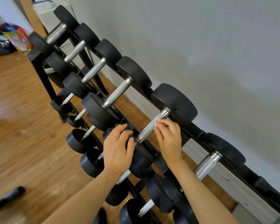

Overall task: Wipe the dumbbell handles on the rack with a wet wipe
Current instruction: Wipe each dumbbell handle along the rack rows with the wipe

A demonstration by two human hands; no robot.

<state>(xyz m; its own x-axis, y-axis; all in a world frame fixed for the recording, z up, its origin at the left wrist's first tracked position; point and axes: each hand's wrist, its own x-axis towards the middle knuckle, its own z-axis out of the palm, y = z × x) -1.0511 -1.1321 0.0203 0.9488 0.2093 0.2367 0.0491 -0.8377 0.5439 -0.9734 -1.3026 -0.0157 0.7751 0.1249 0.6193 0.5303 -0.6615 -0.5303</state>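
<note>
Head view shows no readable writing: round black rubber-headed dumbbells with knurled silver handles sit on a black rack (39, 65) running from upper left to lower right. At centre frame, the right hand (169, 139) pinches a white wet wipe (158, 121) against one dumbbell handle (149, 128). The left hand (117, 147), fingers relaxed, rests on that dumbbell's near head.

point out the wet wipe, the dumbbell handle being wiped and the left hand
wet wipe (158, 120): head view, on the white fold showing above the right hand's fingertips.
dumbbell handle (147, 130): head view, on the knurled middle of the bar.
left hand (117, 148): head view, on the back of the hand.
</note>
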